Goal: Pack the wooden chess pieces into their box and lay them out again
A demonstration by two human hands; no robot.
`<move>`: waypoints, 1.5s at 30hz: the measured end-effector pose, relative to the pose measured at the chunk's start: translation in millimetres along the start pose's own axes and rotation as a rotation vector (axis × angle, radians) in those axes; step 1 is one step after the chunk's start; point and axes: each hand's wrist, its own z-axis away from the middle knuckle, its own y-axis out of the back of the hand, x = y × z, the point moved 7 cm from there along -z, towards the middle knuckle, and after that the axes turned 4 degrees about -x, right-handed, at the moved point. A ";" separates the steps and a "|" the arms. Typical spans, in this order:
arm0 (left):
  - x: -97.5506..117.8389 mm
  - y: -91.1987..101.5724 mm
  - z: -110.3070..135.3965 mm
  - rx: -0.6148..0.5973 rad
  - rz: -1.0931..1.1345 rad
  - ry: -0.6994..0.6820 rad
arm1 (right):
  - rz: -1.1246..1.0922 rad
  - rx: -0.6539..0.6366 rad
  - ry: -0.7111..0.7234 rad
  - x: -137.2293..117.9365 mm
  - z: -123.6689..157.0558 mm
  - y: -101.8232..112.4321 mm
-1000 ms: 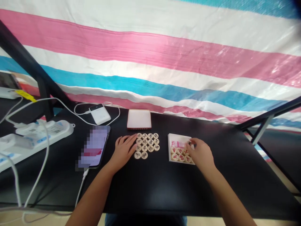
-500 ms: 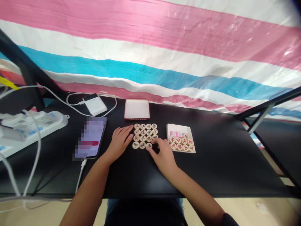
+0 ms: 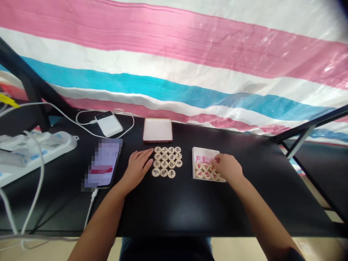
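My left hand (image 3: 137, 168) lies flat on the black table, fingers spread and holding nothing. Its fingertips stop just left of a grid of round wooden xiangqi pieces (image 3: 167, 162) with black characters. My right hand (image 3: 228, 168) reaches into a shallow white box (image 3: 194, 163) holding several red-character xiangqi pieces (image 3: 206, 175). Its fingertips are down among those pieces, and the hand hides the box's right part. I cannot tell whether these fingers grip a piece.
A white lid with a red edge (image 3: 157, 130) lies behind the pieces. To the left are a pixelated phone (image 3: 103, 163), a cabled power bank (image 3: 108, 124) and a power strip (image 3: 38, 145). A striped plastic sheet (image 3: 174, 72) hangs behind the black table (image 3: 244, 206).
My right hand went from the box to the grid's bottom row, where a third piece now stands, and returned to the box. My left hand stayed nearly still.
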 end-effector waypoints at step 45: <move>5.9 -1.9 9.6 -0.129 0.078 -0.057 | -0.522 0.258 0.599 -109.5 81.8 -39.3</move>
